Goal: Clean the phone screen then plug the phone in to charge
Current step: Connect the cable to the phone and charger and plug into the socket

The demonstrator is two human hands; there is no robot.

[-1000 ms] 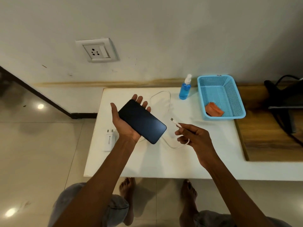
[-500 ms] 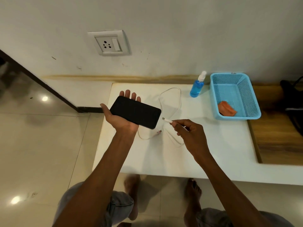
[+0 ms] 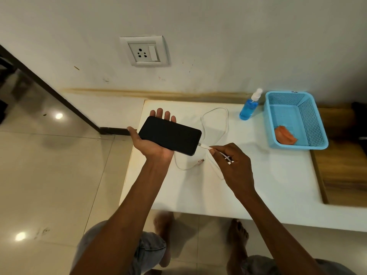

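My left hand (image 3: 153, 143) palm up, fingers open, cradles phone (image 3: 169, 135), screen dark, above worktop (image 3: 278, 185) left edge. My right hand (image 3: 234, 161) pinches cable (image 3: 215, 124) plug at phone's 3 o'clock end; seated or not, cannot tell. Spray (image 3: 249, 107), basket (image 3: 317, 120) with cloth (image 3: 285, 135) at 2 o'clock. Socket (image 3: 144, 51) at 12.
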